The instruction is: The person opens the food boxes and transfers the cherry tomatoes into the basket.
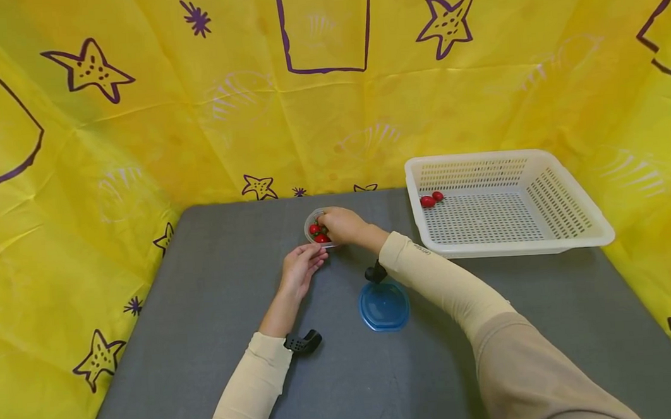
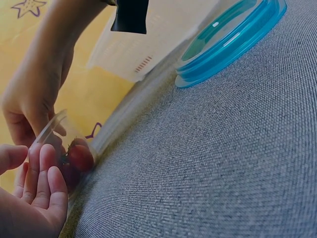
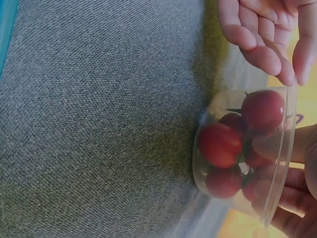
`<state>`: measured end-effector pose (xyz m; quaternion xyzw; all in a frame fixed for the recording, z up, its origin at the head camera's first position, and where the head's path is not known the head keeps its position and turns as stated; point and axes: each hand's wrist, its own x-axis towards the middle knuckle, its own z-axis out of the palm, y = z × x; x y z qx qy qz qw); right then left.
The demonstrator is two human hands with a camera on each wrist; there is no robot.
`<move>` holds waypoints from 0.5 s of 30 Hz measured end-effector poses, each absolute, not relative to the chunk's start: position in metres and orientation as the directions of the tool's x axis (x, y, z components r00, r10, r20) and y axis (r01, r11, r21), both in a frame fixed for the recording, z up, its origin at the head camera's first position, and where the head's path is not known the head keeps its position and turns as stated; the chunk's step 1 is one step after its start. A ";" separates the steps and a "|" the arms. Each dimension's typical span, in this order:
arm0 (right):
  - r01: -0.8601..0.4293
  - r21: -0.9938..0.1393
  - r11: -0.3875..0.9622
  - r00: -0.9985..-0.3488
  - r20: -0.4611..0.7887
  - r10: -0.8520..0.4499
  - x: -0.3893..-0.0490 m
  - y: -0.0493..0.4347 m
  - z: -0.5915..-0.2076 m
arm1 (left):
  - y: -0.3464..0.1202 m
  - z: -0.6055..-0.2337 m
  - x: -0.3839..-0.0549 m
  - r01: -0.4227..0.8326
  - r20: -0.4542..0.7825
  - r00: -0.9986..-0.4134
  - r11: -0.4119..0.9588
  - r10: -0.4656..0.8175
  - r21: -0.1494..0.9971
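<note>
A clear round plastic container (image 3: pixel 213 106) holding several red cherry tomatoes (image 3: pixel 220 145) stands on the grey table toward its far side. At its near edge, my left hand (image 1: pixel 301 269) pinches the rim between thumb and fingertips. My right hand (image 1: pixel 344 226) reaches over the rim from the right, its thumb and fingers down inside the container. Seen through the clear wall in the right wrist view, those fingers close about a cherry tomato (image 3: pixel 256 159), partly hidden by them. Nearer to me, a blue round lid (image 1: pixel 384 306) lies on the table below the right wrist.
A white perforated basket (image 1: pixel 574 206) stands at the back right, with two cherry tomatoes (image 1: pixel 428 201) in its left corner. Behind the grey table (image 1: pixel 224 259) hangs a yellow patterned cloth (image 1: pixel 320 128), which also runs along both sides.
</note>
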<state>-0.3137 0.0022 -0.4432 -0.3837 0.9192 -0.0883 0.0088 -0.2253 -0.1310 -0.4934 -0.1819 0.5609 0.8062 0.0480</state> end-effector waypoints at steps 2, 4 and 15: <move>-0.707 -0.169 0.686 -0.702 0.057 -0.710 -0.314 0.003 -0.443 | -0.131 -0.493 -0.225 -0.282 -0.349 -0.929 -0.367 -0.128 0.886; -0.708 -0.168 0.686 -0.701 0.057 -0.710 -0.314 0.003 -0.443 | -0.131 -0.492 -0.225 -0.282 -0.349 -0.928 -0.366 -0.129 0.887; -0.709 -0.182 0.682 -0.700 0.062 -0.711 -0.314 0.005 -0.442 | -0.132 -0.492 -0.224 -0.286 -0.350 -0.928 -0.360 -0.126 0.888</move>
